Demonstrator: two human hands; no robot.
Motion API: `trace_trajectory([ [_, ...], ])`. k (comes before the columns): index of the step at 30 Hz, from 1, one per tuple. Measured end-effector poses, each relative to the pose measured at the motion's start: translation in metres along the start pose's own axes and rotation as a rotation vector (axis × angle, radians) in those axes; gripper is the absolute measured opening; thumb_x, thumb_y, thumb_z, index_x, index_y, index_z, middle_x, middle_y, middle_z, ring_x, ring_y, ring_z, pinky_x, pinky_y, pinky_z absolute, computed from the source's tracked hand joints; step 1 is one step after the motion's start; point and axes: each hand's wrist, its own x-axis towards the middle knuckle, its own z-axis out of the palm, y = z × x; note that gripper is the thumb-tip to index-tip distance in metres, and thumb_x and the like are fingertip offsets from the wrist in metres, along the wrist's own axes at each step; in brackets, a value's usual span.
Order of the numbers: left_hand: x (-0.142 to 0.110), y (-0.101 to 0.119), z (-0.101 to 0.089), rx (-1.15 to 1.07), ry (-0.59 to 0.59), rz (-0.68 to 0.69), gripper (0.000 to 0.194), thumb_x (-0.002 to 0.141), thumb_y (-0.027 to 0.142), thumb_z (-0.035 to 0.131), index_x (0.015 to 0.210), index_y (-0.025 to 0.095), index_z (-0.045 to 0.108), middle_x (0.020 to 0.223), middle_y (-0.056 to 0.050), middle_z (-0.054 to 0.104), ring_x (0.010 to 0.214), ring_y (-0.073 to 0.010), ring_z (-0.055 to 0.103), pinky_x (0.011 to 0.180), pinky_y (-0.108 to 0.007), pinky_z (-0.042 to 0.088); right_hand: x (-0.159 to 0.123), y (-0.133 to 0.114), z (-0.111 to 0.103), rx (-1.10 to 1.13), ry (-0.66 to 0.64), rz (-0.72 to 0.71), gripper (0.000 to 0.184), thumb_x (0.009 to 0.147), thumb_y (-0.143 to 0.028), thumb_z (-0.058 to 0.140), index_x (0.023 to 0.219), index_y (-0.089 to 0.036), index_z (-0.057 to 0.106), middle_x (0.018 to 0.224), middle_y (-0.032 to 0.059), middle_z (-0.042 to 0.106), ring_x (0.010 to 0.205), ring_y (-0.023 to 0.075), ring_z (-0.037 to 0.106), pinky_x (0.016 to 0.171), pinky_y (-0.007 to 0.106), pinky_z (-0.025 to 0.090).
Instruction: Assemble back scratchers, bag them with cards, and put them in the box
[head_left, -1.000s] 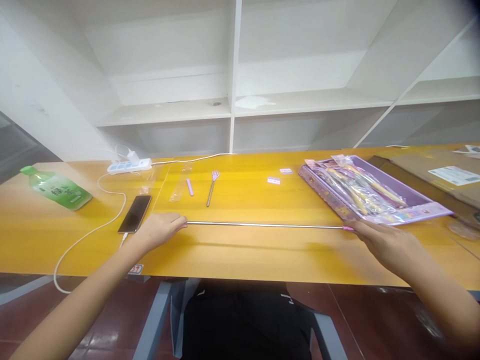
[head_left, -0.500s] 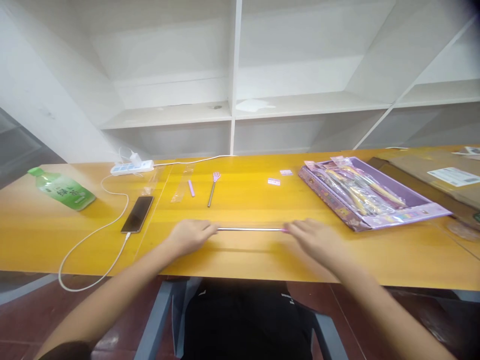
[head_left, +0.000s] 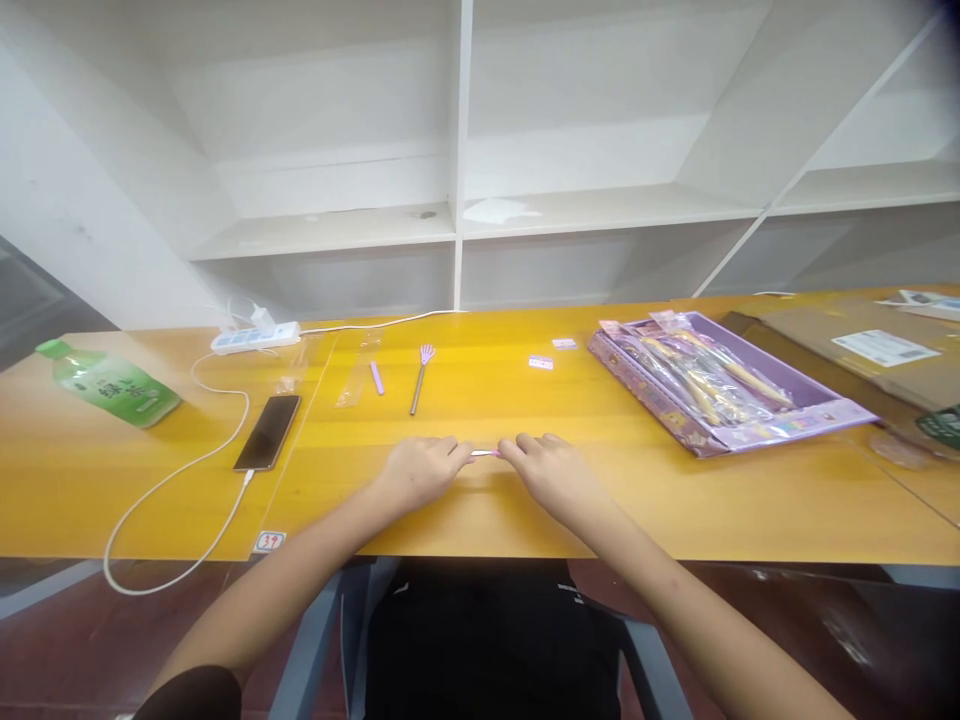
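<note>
Between my two hands, just above the front of the table, runs a thin metal telescopic rod (head_left: 484,453) with a pink end; only a short piece of it shows. My left hand (head_left: 424,475) is closed on one end. On the pink end my right hand (head_left: 551,475) is closed, fingers bent over it. Farther back lies a back scratcher (head_left: 418,390) with a pink, hand-shaped head and a metal shaft. Beside it are a short pink-purple tube (head_left: 376,378) and a clear plastic sleeve (head_left: 349,388).
At right stands a purple display box (head_left: 810,426) holding several wrapped packets, with a cardboard carton (head_left: 806,335) beyond. Two small labels (head_left: 541,362) lie mid-table. To the left are a phone (head_left: 268,433) on a white cable, a power strip (head_left: 256,338) and a green bottle (head_left: 116,385) on its side.
My hands have come closer together, and the long stretch of rod between them has shortened to a small piece. The view has shifted slightly; the other things stay in place.
</note>
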Motion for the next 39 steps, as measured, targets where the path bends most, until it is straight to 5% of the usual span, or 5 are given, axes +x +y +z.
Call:
trace_trajectory([
  [14, -0.003, 0.006, 0.009, -0.037, -0.040, -0.021, 0.034, 0.114, 0.038, 0.039, 0.100, 0.020, 0.064, 0.084, -0.004, 0.070, 0.068, -0.0172, 0.065, 0.054, -0.029, 0.032, 0.007, -0.003, 0.013, 0.053, 0.237, -0.158, 0.025, 0.110, -0.014, 0.047, 0.095, -0.018, 0.066, 0.084, 0.0052, 0.068, 0.071, 0.0207, 0.055, 0.070, 0.036, 0.031],
  [17, -0.024, -0.018, 0.002, 0.000, -0.072, 0.015, 0.024, 0.112, 0.032, 0.042, 0.107, 0.024, 0.065, 0.083, -0.002, 0.069, 0.066, -0.0163, 0.062, 0.052, -0.028, 0.026, -0.021, 0.040, 0.011, 0.088, 0.261, -0.216, 0.023, 0.112, -0.018, 0.046, 0.107, -0.019, 0.069, 0.091, 0.0065, 0.073, 0.080, 0.0211, 0.063, 0.072, 0.036, 0.037],
  [22, -0.109, -0.110, -0.023, 0.027, -0.106, -0.105, 0.021, 0.107, 0.033, 0.047, 0.095, 0.026, 0.063, 0.072, 0.002, 0.062, 0.057, -0.0117, 0.052, 0.051, -0.024, 0.025, -0.134, 0.170, 0.016, -0.046, 0.392, -0.001, 0.038, 0.105, -0.012, 0.040, 0.109, -0.025, 0.076, 0.105, 0.0152, 0.081, 0.091, 0.0239, 0.072, 0.082, 0.039, 0.048],
  [25, -0.142, -0.138, -0.031, -0.017, -0.041, -0.084, 0.024, 0.108, 0.034, 0.045, 0.096, 0.025, 0.063, 0.070, 0.001, 0.060, 0.060, -0.0119, 0.054, 0.052, -0.022, 0.031, -0.184, 0.209, 0.019, -0.027, 0.337, 0.005, 0.033, 0.103, -0.017, 0.047, 0.111, -0.029, 0.077, 0.108, 0.0154, 0.081, 0.095, 0.0245, 0.074, 0.083, 0.038, 0.050],
  [39, -0.138, -0.128, -0.032, 0.041, 0.067, 0.113, 0.020, 0.110, 0.027, 0.046, 0.099, 0.023, 0.063, 0.075, 0.001, 0.066, 0.062, -0.0118, 0.060, 0.054, -0.022, 0.038, -0.210, 0.205, 0.026, -0.103, 0.248, 0.050, 0.035, 0.097, -0.028, 0.047, 0.119, -0.034, 0.073, 0.119, 0.0152, 0.080, 0.080, 0.0258, 0.076, 0.052, 0.033, 0.045],
])
